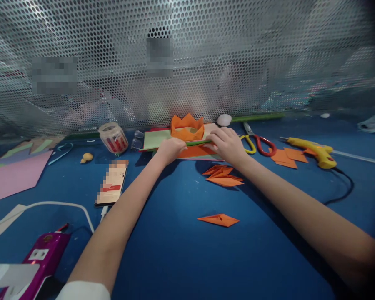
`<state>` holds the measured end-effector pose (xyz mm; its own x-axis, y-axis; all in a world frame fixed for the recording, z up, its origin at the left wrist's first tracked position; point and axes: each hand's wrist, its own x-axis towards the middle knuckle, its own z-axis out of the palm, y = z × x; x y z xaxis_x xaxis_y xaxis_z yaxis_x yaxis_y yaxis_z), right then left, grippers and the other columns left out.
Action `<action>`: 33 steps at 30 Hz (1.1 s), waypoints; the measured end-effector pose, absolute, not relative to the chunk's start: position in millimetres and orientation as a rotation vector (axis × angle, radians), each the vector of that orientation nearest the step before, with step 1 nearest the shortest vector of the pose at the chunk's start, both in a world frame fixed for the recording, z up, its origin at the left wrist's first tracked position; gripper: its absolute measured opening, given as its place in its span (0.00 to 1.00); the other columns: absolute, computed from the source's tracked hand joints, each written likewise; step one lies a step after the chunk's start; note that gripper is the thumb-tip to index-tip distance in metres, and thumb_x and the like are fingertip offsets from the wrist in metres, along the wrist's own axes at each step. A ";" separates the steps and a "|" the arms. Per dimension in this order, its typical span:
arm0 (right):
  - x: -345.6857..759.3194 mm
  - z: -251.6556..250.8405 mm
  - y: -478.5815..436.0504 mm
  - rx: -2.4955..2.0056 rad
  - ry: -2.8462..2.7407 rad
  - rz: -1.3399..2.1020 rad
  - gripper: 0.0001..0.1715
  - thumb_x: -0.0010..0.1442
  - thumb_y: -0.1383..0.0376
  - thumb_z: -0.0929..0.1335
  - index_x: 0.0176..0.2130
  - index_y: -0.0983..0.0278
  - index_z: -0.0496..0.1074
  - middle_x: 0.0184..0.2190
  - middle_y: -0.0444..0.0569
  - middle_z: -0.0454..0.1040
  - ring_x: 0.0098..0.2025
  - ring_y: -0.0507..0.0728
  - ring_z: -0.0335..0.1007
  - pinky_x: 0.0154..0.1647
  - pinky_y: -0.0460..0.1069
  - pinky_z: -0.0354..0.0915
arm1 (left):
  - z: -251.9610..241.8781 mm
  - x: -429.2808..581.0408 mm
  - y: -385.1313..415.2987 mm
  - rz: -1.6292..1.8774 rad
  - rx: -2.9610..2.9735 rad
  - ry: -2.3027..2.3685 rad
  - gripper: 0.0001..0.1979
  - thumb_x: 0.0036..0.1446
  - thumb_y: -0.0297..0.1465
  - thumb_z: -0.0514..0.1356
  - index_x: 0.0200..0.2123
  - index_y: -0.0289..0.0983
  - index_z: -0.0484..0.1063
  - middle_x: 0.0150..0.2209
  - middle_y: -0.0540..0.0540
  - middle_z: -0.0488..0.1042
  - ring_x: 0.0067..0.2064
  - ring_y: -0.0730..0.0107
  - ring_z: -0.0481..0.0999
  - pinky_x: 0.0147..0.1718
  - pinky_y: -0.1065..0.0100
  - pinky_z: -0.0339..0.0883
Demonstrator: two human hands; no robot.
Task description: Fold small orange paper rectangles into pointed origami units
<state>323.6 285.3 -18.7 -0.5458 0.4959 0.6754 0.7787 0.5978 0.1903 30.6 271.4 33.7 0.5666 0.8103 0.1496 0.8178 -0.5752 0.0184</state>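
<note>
Both my hands reach forward to a stack of coloured paper sheets (156, 139) near the mesh wall. My left hand (170, 150) is closed at the near left edge of the upper sheets. The fingers of my right hand (225, 142) bend over the same edge on the right, and a green edge shows between the hands. Lower sheets, orange and pale green, lie underneath. On top of the stack sits an orange folded-paper crown shape (187, 128) with pointed tips. Several folded orange paper pieces (223, 176) lie between my forearms, with a single one (220, 219) closer to me.
Right: scissors (264, 145) with red handles, a yellow-handled tool (250, 144), orange paper squares (286, 156) and a yellow glue gun (315, 150). Left: a jar (114, 139), a phone (114, 183) on a white cable, pink paper (17, 175) and a purple power strip (45, 258). A mesh wall (206, 54) stands behind.
</note>
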 end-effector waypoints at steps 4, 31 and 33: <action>318.6 -25.1 283.1 -0.955 -2.287 -0.704 0.20 0.79 0.54 0.75 0.64 0.58 0.79 0.66 0.56 0.79 0.59 0.64 0.82 0.59 0.63 0.81 | 32.9 32.7 269.5 -0.201 -2.724 -1.375 0.20 0.79 0.40 0.70 0.66 0.39 0.78 0.65 0.38 0.79 0.59 0.50 0.84 0.57 0.46 0.84; 323.0 -28.6 286.2 -0.680 -2.648 -0.385 0.22 0.79 0.54 0.75 0.65 0.60 0.78 0.65 0.56 0.79 0.59 0.64 0.82 0.59 0.64 0.82 | 48.3 24.6 260.8 -0.155 -2.976 -1.300 0.20 0.79 0.40 0.70 0.66 0.39 0.78 0.65 0.38 0.79 0.59 0.50 0.85 0.57 0.46 0.84; 323.8 -26.3 283.2 -0.671 -2.654 -0.308 0.22 0.79 0.54 0.75 0.65 0.59 0.78 0.66 0.56 0.79 0.59 0.64 0.82 0.59 0.64 0.81 | 45.8 28.2 260.1 -0.154 -2.974 -1.273 0.20 0.78 0.40 0.70 0.66 0.39 0.78 0.65 0.38 0.79 0.59 0.50 0.84 0.57 0.46 0.84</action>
